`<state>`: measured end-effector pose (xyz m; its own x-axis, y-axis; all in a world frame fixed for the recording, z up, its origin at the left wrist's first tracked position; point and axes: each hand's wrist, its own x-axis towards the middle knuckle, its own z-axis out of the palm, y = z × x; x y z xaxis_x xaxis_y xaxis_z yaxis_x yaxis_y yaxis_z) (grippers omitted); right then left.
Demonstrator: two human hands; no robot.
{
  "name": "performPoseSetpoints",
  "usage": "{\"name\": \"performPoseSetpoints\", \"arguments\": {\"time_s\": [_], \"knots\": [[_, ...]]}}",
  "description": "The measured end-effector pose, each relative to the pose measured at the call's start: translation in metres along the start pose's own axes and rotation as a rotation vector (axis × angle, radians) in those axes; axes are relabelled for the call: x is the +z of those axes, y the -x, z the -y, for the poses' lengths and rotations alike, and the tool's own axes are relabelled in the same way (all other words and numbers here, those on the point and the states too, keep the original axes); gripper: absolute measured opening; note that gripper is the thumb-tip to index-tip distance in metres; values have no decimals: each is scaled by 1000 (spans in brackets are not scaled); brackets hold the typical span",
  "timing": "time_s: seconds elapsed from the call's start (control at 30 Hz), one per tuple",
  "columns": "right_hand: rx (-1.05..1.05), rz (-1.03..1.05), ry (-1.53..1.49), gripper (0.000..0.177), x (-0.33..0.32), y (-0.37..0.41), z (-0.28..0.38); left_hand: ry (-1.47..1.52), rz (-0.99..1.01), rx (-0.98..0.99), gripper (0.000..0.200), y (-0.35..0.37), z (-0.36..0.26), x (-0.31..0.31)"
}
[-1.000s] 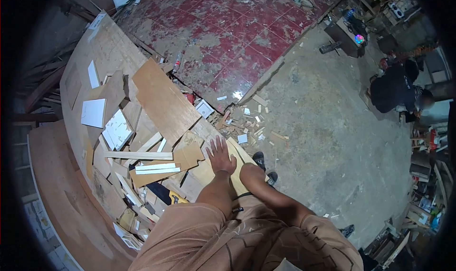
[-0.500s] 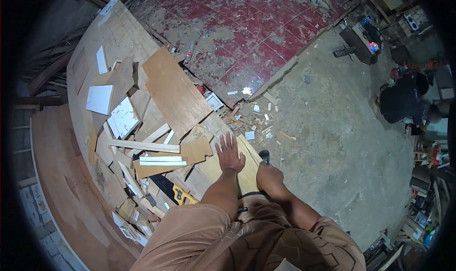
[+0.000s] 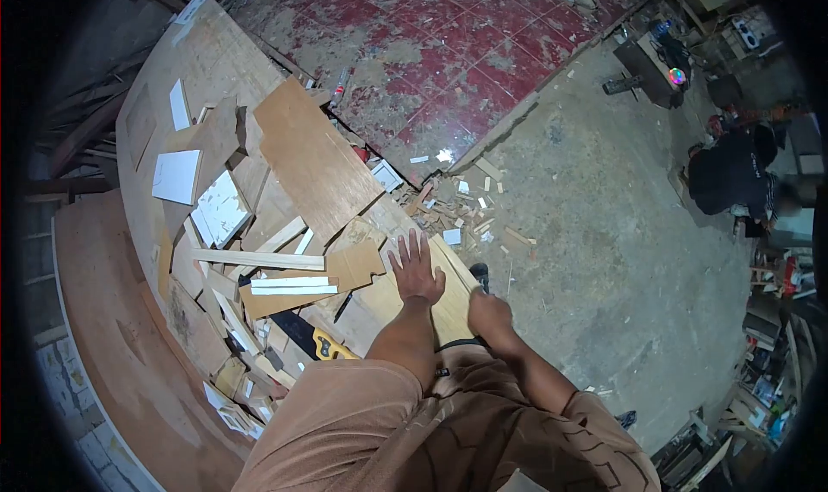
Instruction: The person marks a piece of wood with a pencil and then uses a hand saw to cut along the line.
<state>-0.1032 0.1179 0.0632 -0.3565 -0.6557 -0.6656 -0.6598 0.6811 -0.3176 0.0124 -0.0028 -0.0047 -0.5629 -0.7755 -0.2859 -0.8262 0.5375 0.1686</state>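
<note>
The left hand (image 3: 416, 272) is laid flat on the pale board (image 3: 454, 309), with the grip spread wide and the fingers fanned toward 12 o'clock. The right hand (image 3: 490, 309) is set at the board's 3 o'clock edge, knuckles curled; whether the edge is clasped cannot be told. A yellow-handled saw (image 3: 332, 347) is seen at 8 o'clock, offcuts (image 3: 259, 259) are piled at 9, and a brown panel (image 3: 310, 160) is propped beyond at 11.

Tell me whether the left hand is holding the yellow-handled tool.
No, the left hand lies spread flat on the light board; the yellow-handled tool lies apart from it.
</note>
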Motion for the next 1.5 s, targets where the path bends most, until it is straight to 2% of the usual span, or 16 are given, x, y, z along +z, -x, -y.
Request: {"name": "performPoseSetpoints", "arguments": {"time_s": [0.1,0.2,0.3,0.37,0.47,0.63,0.7,0.83,0.97,1.17,1.5], "knots": [[50,83,-30,24,-36,41,-6,-37,8,-11,85,-4,-1,2],[8,109,-35,24,-52,38,-2,-29,15,-13,85,-1,0,2],[-44,80,-4,24,-16,-6,3,-55,39,-29,85,-1,1,4],[-52,-73,2,25,9,-40,22,-37,36,-24,85,-1,0,2],[-57,-120,-53,25,9,-62,36,-26,47,-34,85,-1,0,2],[10,-1,-47,21,-3,-19,10,-40,63,-26,87,-2,0,0],[-64,-43,28,20,-2,17,-11,-30,52,-15,87,0,0,5],[-24,25,-28,19,-7,63,-25,-11,12,-19,87,-1,2,7],[-66,-32,-29,20,-3,31,-22,60,-43,7,82,1,1,1],[-170,-122,-4,22,-2,-34,-6,-19,-57,-53,86,-3,-1,4],[-246,-236,33,22,22,-38,6,-11,-73,-40,83,11,-6,1]]}}
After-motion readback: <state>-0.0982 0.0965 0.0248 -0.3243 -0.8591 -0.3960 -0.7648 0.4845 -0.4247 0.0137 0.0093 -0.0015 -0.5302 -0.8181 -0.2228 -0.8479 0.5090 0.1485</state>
